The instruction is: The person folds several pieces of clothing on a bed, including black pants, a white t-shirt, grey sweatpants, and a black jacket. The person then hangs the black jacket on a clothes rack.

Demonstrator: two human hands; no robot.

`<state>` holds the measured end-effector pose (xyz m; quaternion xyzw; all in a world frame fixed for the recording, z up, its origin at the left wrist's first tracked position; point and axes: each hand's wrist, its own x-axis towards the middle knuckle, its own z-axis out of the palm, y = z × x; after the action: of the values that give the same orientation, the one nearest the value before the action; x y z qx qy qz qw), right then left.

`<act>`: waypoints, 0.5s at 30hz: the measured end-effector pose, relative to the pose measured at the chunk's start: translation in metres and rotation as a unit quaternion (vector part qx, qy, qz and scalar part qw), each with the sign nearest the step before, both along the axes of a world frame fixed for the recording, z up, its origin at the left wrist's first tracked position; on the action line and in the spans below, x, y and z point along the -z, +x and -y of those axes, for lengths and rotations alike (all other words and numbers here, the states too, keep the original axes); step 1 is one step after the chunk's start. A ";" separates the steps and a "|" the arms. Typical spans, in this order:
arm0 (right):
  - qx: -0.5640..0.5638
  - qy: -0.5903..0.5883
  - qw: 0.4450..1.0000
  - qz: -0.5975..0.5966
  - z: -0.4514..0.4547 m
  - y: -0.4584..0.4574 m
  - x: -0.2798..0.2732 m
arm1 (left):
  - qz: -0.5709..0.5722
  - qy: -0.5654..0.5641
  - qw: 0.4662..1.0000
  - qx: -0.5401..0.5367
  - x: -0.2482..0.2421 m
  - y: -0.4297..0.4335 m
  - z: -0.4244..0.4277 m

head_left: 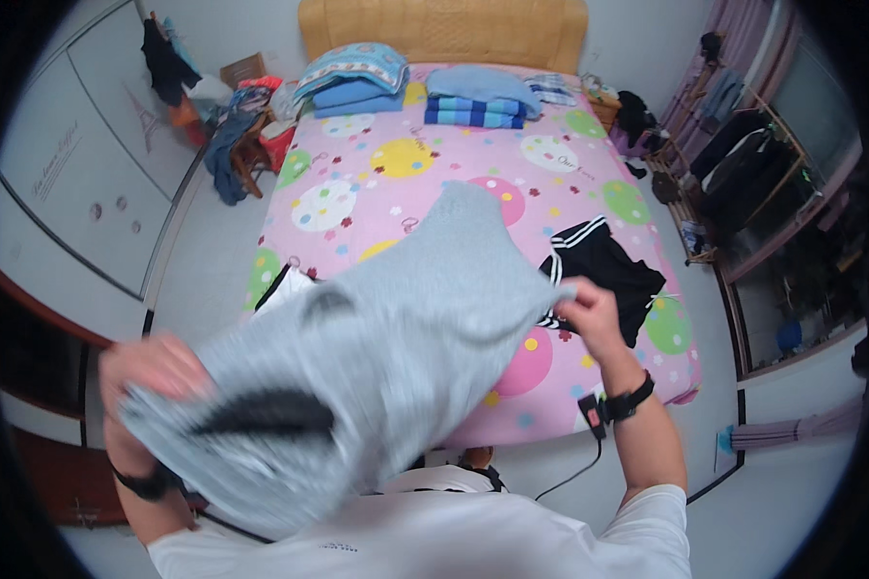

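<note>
A light grey knitted garment (pixel 420 289) is stretched between my two hands over the near part of the bed. My left hand (pixel 156 369), blurred by motion, grips its edge at the lower left, beside a dark opening in the cloth. My right hand (pixel 590 311) pinches another edge of it between thumb and fingers. Black shorts with white stripes (pixel 619 282) lie on the bed just beyond my right hand. A white and black piece of clothing (pixel 286 289) shows partly from behind the grey garment on the left.
The bed has a pink patterned sheet (pixel 463 155). Folded blue bedding (pixel 478 101) and a blue patterned pillow (pixel 355 69) rest near the wooden headboard (pixel 442 32). A chair heaped with clothes (pixel 250 123) stands left; a clothes rack (pixel 760 152) is at right.
</note>
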<state>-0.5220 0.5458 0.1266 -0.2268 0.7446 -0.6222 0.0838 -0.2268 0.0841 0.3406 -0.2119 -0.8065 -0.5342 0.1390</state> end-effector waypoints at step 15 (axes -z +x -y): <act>-0.298 0.257 0.827 0.402 -0.059 0.183 0.256 | 0.406 0.083 0.910 0.012 0.136 0.038 -0.072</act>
<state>-0.3386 0.6044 -0.1296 -0.1380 0.6741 -0.3892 0.6124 -0.1884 0.1563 0.2046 0.0263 -0.7434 -0.6409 -0.1896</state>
